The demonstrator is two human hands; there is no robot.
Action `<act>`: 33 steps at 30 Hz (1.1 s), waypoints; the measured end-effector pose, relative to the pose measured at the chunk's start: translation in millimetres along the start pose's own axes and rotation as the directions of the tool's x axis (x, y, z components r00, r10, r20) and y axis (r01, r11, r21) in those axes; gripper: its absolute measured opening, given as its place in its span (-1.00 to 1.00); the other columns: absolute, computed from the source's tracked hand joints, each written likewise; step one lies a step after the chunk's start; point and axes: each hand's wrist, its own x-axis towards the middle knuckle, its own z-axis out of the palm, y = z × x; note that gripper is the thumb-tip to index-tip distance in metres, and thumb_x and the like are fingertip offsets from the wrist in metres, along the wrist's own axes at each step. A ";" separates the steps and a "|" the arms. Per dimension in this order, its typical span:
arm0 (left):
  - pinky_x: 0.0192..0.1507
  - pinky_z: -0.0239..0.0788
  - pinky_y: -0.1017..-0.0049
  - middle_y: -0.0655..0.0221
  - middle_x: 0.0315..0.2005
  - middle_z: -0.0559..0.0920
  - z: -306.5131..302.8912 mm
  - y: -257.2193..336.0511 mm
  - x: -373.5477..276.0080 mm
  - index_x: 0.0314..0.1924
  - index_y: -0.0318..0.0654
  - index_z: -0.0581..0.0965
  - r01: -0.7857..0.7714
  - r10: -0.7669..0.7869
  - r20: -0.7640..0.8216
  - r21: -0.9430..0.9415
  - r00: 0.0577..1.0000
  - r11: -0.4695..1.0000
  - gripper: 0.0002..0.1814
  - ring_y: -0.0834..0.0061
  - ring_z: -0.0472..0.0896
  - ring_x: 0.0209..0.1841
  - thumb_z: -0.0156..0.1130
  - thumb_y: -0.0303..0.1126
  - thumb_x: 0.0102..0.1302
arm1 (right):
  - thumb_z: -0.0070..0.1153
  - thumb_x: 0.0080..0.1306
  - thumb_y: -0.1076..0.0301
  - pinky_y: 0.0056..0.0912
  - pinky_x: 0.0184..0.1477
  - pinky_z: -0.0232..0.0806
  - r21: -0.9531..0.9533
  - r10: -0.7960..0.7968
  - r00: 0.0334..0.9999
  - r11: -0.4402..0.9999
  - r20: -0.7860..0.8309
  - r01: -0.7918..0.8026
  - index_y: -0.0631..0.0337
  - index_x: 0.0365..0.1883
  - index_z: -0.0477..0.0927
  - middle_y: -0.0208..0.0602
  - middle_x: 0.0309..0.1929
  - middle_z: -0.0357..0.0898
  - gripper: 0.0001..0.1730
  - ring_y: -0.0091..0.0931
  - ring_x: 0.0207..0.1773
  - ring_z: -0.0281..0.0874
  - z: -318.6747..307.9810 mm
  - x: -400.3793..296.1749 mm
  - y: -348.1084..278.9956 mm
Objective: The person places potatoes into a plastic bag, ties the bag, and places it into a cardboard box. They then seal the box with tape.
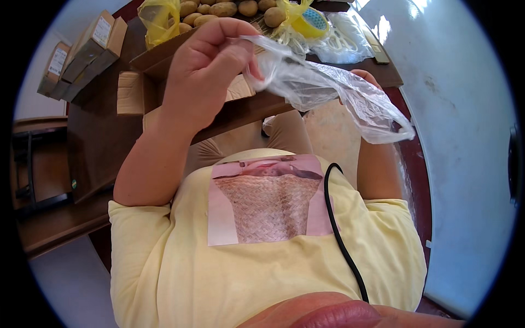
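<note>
A thin clear plastic bag (pixel 316 82) stretches between my two hands above the table's front edge. The fingers of my left hand (pixel 209 74) pinch its upper end, with the thumb against the film. Farther right, my right hand (pixel 366 77) is mostly hidden behind the bag; its fingers show at the film's upper edge and appear to hold it. The bag's loose loop hangs to the right, over my right forearm. Below and behind my left hand lies an open cardboard box (pixel 131 93), partly covered by the wrist.
Several potatoes (pixel 223 9) lie at the back, near a yellow plastic bag (pixel 160 24). A yellow tape roll (pixel 313 22), a white cable (pixel 342 39) and clear plastic packaging (pixel 348 53) are at the right. Cardboard cartons (pixel 88 49) stand left on the dark table (pixel 96 143).
</note>
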 end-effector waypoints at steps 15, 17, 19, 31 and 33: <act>-0.32 0.43 0.63 0.38 -0.45 0.57 44.6 -15.0 -7.0 0.12 -0.31 0.42 0.390 -0.382 0.150 -0.030 0.912 0.920 -0.73 0.66 0.53 -0.43 0.02 -0.45 0.46 | 0.09 0.41 0.00 -0.56 -0.05 0.34 -0.713 -0.392 0.902 0.685 -0.183 0.153 0.27 0.32 0.29 -0.32 0.00 0.50 -0.32 -0.62 -0.07 0.46 32.9 -6.3 -49.1; -0.31 0.43 0.62 0.39 -0.45 0.57 49.6 -17.9 -6.7 0.11 -0.31 0.42 0.378 -0.370 0.181 -0.008 0.911 0.926 -0.74 0.66 0.53 -0.43 0.01 -0.46 0.46 | 0.08 0.39 -0.13 -0.55 0.00 0.32 -0.802 -0.409 0.912 0.545 -0.002 0.243 0.29 0.35 0.25 -0.28 0.07 0.46 -0.21 -0.62 -0.01 0.44 38.8 -5.1 -57.0; -0.33 0.44 0.62 0.40 -0.45 0.57 51.5 -20.7 -8.7 0.08 -0.32 0.42 0.366 -0.358 0.193 -0.008 0.913 0.930 -0.76 0.67 0.53 -0.43 0.01 -0.48 0.46 | 0.04 0.32 -0.32 -0.41 0.09 0.30 -0.854 -0.582 0.805 0.354 0.118 0.381 0.32 0.36 0.23 -0.20 0.10 0.42 -0.05 -0.47 0.01 0.45 54.9 -5.9 -60.9; -0.28 0.45 0.59 0.37 -0.43 0.58 50.7 -18.6 -14.3 0.08 -0.30 0.43 0.379 -0.370 0.177 -0.019 0.912 0.925 -0.77 0.63 0.55 -0.38 -0.04 -0.44 0.50 | 0.16 0.19 0.12 -0.06 0.15 0.23 -0.535 -0.424 0.331 -0.597 0.843 0.597 0.00 -0.26 0.56 -0.54 -0.23 0.53 -0.77 -0.42 -0.16 0.45 111.2 -37.2 -28.0; -0.26 0.45 0.58 0.36 -0.43 0.58 48.3 -19.0 -15.0 0.08 -0.28 0.43 0.357 -0.346 0.124 -0.073 0.930 0.931 -0.77 0.61 0.57 -0.37 -0.05 -0.43 0.51 | 0.19 0.10 0.22 -0.07 0.14 0.24 -0.599 -0.348 0.492 -0.539 0.798 0.592 -0.01 -0.38 0.59 -0.56 -0.24 0.56 -0.86 -0.41 -0.18 0.48 107.6 -24.5 -32.4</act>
